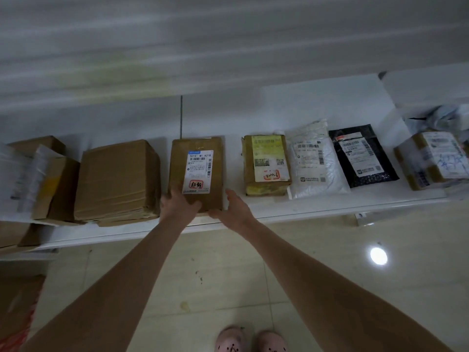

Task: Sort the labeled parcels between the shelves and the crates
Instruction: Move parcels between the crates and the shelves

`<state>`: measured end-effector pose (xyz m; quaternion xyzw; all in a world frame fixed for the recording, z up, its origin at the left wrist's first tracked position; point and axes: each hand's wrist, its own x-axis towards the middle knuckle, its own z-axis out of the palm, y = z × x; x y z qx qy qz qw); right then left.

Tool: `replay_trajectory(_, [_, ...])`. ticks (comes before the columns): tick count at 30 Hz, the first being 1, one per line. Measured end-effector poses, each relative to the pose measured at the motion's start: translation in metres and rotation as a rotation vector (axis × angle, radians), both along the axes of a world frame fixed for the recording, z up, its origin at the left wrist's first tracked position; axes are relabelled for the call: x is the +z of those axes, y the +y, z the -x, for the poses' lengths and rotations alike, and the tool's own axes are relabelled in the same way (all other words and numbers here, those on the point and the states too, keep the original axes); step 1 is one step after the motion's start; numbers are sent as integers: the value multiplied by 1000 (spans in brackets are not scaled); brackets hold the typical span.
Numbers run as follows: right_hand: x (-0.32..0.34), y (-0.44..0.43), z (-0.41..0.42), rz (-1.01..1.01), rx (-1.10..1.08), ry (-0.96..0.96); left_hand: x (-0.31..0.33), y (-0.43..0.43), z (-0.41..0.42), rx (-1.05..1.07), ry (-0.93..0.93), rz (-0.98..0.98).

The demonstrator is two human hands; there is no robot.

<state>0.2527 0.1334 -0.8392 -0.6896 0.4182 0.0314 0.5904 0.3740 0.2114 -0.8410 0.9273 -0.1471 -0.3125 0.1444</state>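
Near edge of white shelf (pixel 279 214): labeled brown box (pixel 196 171) is met by both hands. Left hand (pixel 177 207) is laid on its near-left corner, fingers spread loosely, not clenched. Right hand (pixel 234 208) is held open at its near-right corner, thumb touching. Left of the box, a plain carton (pixel 116 181); right, a yellow-labeled parcel (pixel 266 165).

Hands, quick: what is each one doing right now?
Left hand: open, resting on the near end of the brown labeled box, not gripping.
Right hand: open, at the box's near right corner, holding nothing.
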Motion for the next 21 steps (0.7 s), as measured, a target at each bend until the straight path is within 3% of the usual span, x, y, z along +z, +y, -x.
replay_trajectory(4, [1,1,-11,-227,-29,-177,-9,6,-8,40,155,36])
replay_trajectory(7, [-1,3,1,-239,-66,-34,-8,19,-1,124,126,65])
replay_trajectory(11, [7,6,23,-473,-312,12,5,36,20,269,177,156])
replay_trajectory(17, [43,13,47,-468,-267,-7,38,64,34,461,244,307])
replay_trajectory(21, [63,16,62,-482,-287,-26,65,79,37,475,376,420])
